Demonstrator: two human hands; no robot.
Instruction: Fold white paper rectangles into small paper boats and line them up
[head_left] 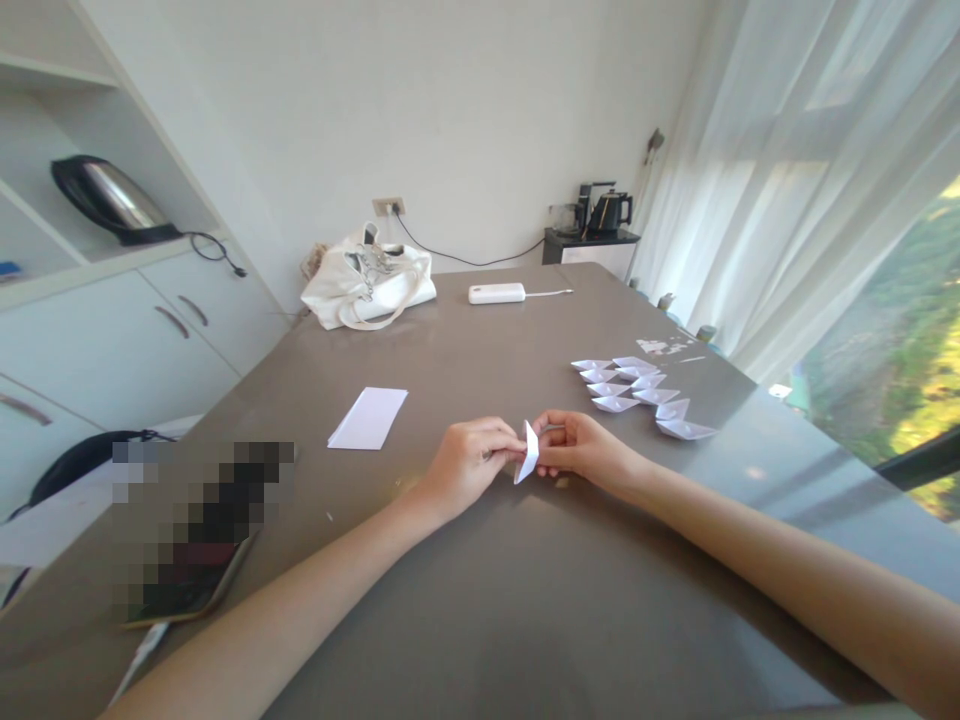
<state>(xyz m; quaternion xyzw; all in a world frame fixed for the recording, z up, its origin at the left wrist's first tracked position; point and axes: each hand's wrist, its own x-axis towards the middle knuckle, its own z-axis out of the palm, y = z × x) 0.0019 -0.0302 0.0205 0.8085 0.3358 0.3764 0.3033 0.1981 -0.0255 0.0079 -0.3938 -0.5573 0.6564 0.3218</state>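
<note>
Between my two hands, over the middle of the table point(480, 590), is a small folded white paper boat point(528, 455), turned with its long side nearly upright. My left hand point(474, 460) pinches it from the left, fingers pressed together. My right hand point(576, 447) grips it from the right with curled fingers; part of the paper hides those fingertips. Several finished paper boats point(615, 404) stand in rows to the right, beyond my right hand. A stack of white paper sheets point(369, 418) lies to the left of my left hand.
A phone point(202, 560) with a cable rests at the left edge. Farther back are a white handbag point(367, 285) and a white power bank point(496, 293) with a short cable. Paper scraps point(660, 346) lie near the right edge, by the curtain point(735, 200).
</note>
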